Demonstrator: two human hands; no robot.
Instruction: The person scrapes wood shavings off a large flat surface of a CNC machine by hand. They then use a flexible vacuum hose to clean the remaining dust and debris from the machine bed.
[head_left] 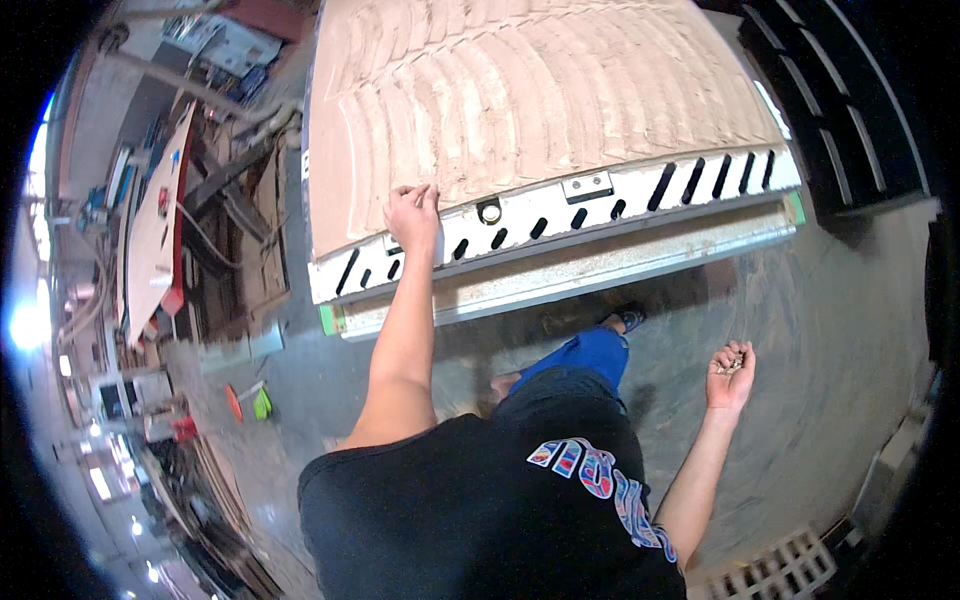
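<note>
A large panel [540, 90] with a tan, ridged, wavy top lies in front of me. Along its near side runs a white edge strip [520, 235] with slanted dark slots. My left hand [411, 216] is over this edge, its fingers bent and pinched together; what they hold, if anything, is too small to make out. To its right, a round ring [489, 212] and a small metal plate [587, 187] with two holes sit at the edge. Off to the right, away from the panel, my right hand [731, 378] is cupped around several small metallic pieces [737, 362].
Under the panel is a pale base [570, 255] with green corner pieces. Black slatted frames [835, 100] stand at the right. On the left are a red-edged board [160, 230] and, on the floor, a green and orange item [261, 402]. A slotted crate [775, 570] is at lower right.
</note>
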